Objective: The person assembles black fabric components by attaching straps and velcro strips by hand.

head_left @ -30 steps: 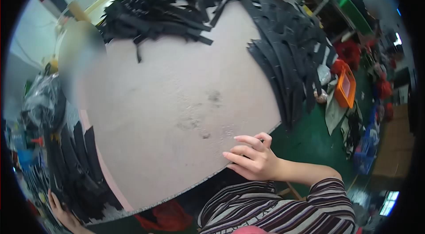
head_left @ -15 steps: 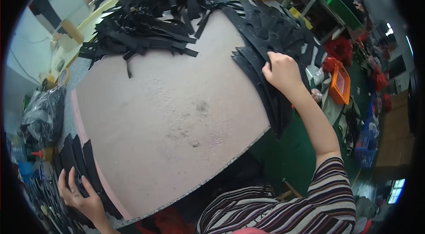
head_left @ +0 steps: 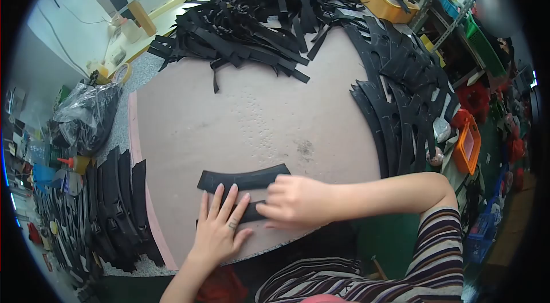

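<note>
Far strip (head_left: 252, 180) & near strip (head_left: 251, 213), both black, lie approx. parallel on the pale mat's (head_left: 177, 125) near half. L hand (head_left: 219, 231) is spread flat over the near one, fingertips at the far one's edge; R hand (head_left: 298, 202) is curled over their R ends, can't tell if it's gripping anything. To do it well, I'd say: L fingers flat w/ light, even pressure so nothing skews; R knuckles off the far strip. Around: black heap (head_left: 240, 28) overlapping mat's far edge, black pile (head_left: 401, 79) over its R edge, black stack (head_left: 117, 211) by its L edge, plastic bag (head_left: 86, 116) off far-L, orange basket (head_left: 468, 142) past R side. Heap & pile limit usable mat; R hand blocks strip ends.
</note>
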`<state>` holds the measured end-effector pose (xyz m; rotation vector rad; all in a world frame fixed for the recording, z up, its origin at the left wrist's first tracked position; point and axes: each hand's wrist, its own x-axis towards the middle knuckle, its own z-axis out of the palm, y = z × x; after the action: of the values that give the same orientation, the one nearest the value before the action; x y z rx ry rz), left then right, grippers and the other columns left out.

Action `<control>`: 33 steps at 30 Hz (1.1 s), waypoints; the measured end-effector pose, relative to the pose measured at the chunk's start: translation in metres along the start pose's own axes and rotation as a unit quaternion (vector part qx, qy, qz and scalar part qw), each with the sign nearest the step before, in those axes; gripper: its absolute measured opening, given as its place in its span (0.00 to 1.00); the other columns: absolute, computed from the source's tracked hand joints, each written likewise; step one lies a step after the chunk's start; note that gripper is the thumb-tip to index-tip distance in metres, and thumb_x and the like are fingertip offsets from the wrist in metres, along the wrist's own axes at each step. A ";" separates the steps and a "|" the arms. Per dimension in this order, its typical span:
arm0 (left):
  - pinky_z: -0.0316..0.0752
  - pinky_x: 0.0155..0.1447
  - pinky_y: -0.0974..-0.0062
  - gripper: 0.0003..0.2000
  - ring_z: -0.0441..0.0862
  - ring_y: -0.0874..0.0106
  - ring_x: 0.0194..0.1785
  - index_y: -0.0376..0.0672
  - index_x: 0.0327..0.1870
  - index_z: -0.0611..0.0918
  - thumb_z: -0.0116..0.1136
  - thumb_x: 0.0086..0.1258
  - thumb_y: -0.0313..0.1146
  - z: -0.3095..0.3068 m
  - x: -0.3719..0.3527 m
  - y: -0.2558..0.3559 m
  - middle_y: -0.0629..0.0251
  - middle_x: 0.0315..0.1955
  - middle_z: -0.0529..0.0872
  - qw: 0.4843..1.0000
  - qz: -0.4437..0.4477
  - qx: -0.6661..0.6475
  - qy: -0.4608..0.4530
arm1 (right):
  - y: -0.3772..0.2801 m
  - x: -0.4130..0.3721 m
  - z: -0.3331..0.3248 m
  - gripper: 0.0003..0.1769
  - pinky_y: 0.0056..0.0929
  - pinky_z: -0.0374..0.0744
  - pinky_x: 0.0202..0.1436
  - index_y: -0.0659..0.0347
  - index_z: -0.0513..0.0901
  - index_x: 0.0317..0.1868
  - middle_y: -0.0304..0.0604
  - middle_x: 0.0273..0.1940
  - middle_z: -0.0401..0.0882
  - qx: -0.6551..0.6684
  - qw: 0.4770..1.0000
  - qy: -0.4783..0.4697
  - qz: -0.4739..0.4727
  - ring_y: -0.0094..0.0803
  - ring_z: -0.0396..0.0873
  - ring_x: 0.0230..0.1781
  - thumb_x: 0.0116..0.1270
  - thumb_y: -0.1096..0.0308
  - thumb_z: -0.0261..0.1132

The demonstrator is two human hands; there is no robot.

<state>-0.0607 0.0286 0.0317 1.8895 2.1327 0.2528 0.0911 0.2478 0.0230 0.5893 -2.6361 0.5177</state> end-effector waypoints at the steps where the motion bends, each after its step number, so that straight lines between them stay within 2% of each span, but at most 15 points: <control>1: 0.47 0.82 0.37 0.39 0.55 0.43 0.83 0.49 0.81 0.68 0.65 0.69 0.51 0.008 -0.009 0.003 0.50 0.81 0.62 1.000 -0.014 -0.003 0.012 | 0.019 0.016 -0.011 0.12 0.40 0.81 0.42 0.64 0.86 0.32 0.49 0.31 0.84 0.070 0.995 0.001 0.067 0.45 0.84 0.35 0.60 0.62 0.69; 4: 0.45 0.82 0.36 0.41 0.53 0.41 0.83 0.47 0.81 0.68 0.65 0.67 0.55 0.018 -0.024 0.021 0.48 0.81 0.62 0.999 -0.029 -0.011 0.009 | 0.125 0.076 -0.004 0.10 0.41 0.80 0.45 0.61 0.83 0.26 0.49 0.32 0.82 -0.094 0.986 0.100 0.098 0.45 0.82 0.38 0.62 0.64 0.68; 9: 0.38 0.81 0.31 0.41 0.56 0.43 0.83 0.50 0.79 0.70 0.60 0.68 0.62 0.027 -0.032 0.030 0.52 0.79 0.66 0.997 -0.040 0.066 0.026 | 0.266 0.189 0.007 0.09 0.38 0.78 0.49 0.58 0.82 0.41 0.43 0.41 0.82 -0.351 0.898 0.200 0.174 0.40 0.81 0.48 0.61 0.66 0.70; 11: 0.36 0.81 0.29 0.40 0.59 0.47 0.82 0.53 0.79 0.72 0.56 0.70 0.66 0.030 -0.036 0.031 0.54 0.78 0.68 0.996 -0.042 0.077 0.032 | 0.289 0.204 0.013 0.06 0.39 0.77 0.50 0.57 0.87 0.36 0.43 0.41 0.87 -0.391 0.875 0.152 0.241 0.39 0.82 0.50 0.57 0.69 0.69; 12: 0.37 0.81 0.31 0.39 0.60 0.50 0.82 0.54 0.79 0.72 0.56 0.70 0.66 0.030 -0.037 0.031 0.56 0.78 0.68 0.995 -0.050 0.073 0.034 | 0.293 0.207 0.010 0.05 0.40 0.77 0.50 0.56 0.88 0.34 0.42 0.39 0.88 -0.400 0.881 0.074 0.241 0.39 0.83 0.49 0.57 0.69 0.69; 13: 0.38 0.81 0.32 0.39 0.61 0.53 0.82 0.56 0.79 0.71 0.55 0.71 0.66 0.029 -0.040 0.031 0.58 0.79 0.68 0.996 -0.057 0.067 0.034 | 0.294 0.207 0.007 0.03 0.40 0.77 0.49 0.56 0.89 0.32 0.42 0.37 0.90 -0.406 0.882 -0.007 0.241 0.39 0.84 0.47 0.57 0.69 0.70; 15: 0.39 0.81 0.32 0.38 0.62 0.54 0.82 0.56 0.79 0.72 0.55 0.72 0.66 0.030 -0.044 0.028 0.58 0.78 0.69 0.996 -0.055 0.056 0.036 | 0.296 0.208 0.000 0.04 0.37 0.81 0.45 0.54 0.90 0.27 0.43 0.33 0.90 -0.409 0.892 0.008 0.192 0.39 0.86 0.39 0.58 0.70 0.69; 19: 0.40 0.81 0.32 0.37 0.63 0.54 0.81 0.56 0.79 0.72 0.55 0.72 0.65 0.032 -0.043 0.023 0.58 0.78 0.69 0.997 -0.043 0.031 0.054 | 0.234 0.164 -0.033 0.07 0.32 0.81 0.50 0.62 0.87 0.36 0.43 0.31 0.87 -0.357 0.931 0.031 0.076 0.39 0.84 0.41 0.58 0.70 0.69; 21: 0.40 0.80 0.29 0.37 0.63 0.47 0.80 0.51 0.75 0.76 0.59 0.69 0.62 0.031 -0.041 0.021 0.52 0.76 0.71 0.998 -0.030 0.023 0.058 | 0.183 0.118 -0.030 0.14 0.36 0.81 0.53 0.63 0.86 0.47 0.46 0.44 0.89 -0.328 0.944 0.038 -0.008 0.37 0.84 0.45 0.60 0.72 0.67; 23: 0.40 0.80 0.29 0.36 0.63 0.47 0.80 0.50 0.75 0.76 0.59 0.70 0.62 0.031 -0.041 0.022 0.51 0.76 0.70 0.997 -0.029 0.027 0.063 | 0.151 0.067 -0.009 0.16 0.36 0.80 0.57 0.64 0.87 0.49 0.45 0.49 0.87 -0.279 0.960 0.000 -0.028 0.37 0.83 0.48 0.60 0.70 0.68; 27: 0.38 0.80 0.28 0.35 0.62 0.47 0.81 0.48 0.73 0.78 0.56 0.71 0.62 0.031 -0.040 0.026 0.49 0.75 0.71 0.996 -0.030 0.057 0.068 | 0.124 0.039 -0.001 0.13 0.37 0.79 0.60 0.64 0.87 0.46 0.42 0.49 0.87 -0.195 0.979 0.050 0.005 0.37 0.83 0.50 0.61 0.69 0.67; 29: 0.47 0.80 0.32 0.31 0.68 0.48 0.76 0.43 0.69 0.81 0.59 0.72 0.57 0.023 -0.038 0.029 0.48 0.67 0.77 0.991 -0.015 0.061 0.119 | 0.120 0.043 -0.002 0.12 0.38 0.78 0.61 0.63 0.87 0.43 0.41 0.48 0.86 -0.185 0.980 0.073 0.005 0.37 0.83 0.51 0.61 0.69 0.66; 31: 0.55 0.79 0.36 0.29 0.72 0.49 0.73 0.42 0.66 0.82 0.62 0.73 0.53 0.018 -0.041 0.033 0.49 0.62 0.80 0.984 -0.011 0.051 0.172 | 0.113 0.044 -0.011 0.10 0.38 0.78 0.61 0.63 0.87 0.41 0.40 0.46 0.84 -0.270 0.962 0.022 -0.042 0.35 0.82 0.50 0.59 0.69 0.66; 32: 0.67 0.74 0.45 0.24 0.77 0.51 0.65 0.41 0.62 0.83 0.68 0.70 0.46 0.009 -0.037 0.035 0.52 0.57 0.82 0.973 -0.015 0.043 0.226 | 0.111 0.046 -0.015 0.10 0.38 0.77 0.61 0.62 0.87 0.39 0.39 0.44 0.84 -0.311 0.948 -0.004 -0.066 0.34 0.81 0.50 0.59 0.69 0.66; 33: 0.72 0.68 0.51 0.22 0.80 0.53 0.58 0.40 0.57 0.84 0.71 0.67 0.43 0.000 -0.031 0.033 0.54 0.53 0.83 0.960 -0.011 -0.022 0.280 | 0.109 0.048 -0.017 0.09 0.37 0.77 0.61 0.62 0.86 0.38 0.39 0.43 0.82 -0.322 0.944 -0.005 -0.073 0.34 0.81 0.49 0.58 0.69 0.65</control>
<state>-0.0269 0.0023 0.0450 1.9292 2.4558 0.9200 0.0051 0.3315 0.0295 0.5565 -2.5259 -0.3878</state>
